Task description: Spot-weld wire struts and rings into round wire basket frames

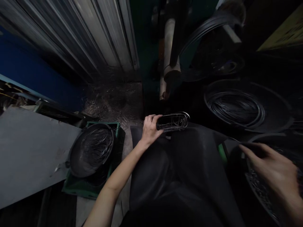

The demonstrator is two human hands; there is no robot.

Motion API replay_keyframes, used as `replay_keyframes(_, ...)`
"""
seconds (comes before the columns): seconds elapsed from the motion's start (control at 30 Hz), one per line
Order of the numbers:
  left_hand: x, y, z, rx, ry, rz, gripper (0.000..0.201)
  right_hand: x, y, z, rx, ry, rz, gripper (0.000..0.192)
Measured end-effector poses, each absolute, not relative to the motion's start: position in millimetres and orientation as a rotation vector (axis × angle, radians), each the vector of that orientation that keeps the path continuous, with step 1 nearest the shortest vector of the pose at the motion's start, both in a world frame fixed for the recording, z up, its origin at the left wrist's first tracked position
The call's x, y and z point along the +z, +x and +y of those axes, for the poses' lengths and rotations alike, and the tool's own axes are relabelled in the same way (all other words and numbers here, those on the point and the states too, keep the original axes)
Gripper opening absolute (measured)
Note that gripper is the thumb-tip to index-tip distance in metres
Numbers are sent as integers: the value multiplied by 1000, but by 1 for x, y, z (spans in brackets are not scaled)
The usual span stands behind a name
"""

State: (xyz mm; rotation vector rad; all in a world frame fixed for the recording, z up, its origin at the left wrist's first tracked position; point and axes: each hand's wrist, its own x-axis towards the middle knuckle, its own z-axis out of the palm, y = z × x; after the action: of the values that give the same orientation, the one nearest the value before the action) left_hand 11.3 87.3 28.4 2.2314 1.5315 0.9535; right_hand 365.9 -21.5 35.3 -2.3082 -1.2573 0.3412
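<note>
Wire loops [174, 122] sit gripped in the left hand [149, 128]; right hand [276, 171] half-open over a basin [260, 189].

A silvery wire bundle [174, 121] glints against the black apron [180, 170], and a dark pan [91, 149] of shiny wire loops sits in a green crate [80, 186]. The corrugated shutter [78, 34] shows grey and white stripes beside a blue panel [30, 72]; the board [28, 151] is plain grey, the wire coil [234, 107] black.

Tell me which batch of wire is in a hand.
The small oval wire bundle, gripped by the left hand. The big wire coils at right lie untouched.
</note>
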Motion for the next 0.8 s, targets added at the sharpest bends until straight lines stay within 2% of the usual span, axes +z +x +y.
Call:
replay_keyframes(0.2, 31, 17, 87, 811, 2217, 1558, 58, 81, 241, 28, 1156, -1712, -1005, 50)
replay_keyframes(0.37, 32, 19, 85, 753, 2260, 1565, 56, 72, 191, 54, 1412, -1503, -950, 50)
replay_keyframes(0.5, 33, 21, 83, 759, 2286, 1580, 56, 54, 178, 69, 1347, -1513, -937, 45)
replay_keyframes(0.8, 39, 19, 95, 918, 2335, 1600, 54, 38, 160, 73, 566, -1575, -1399, 36)
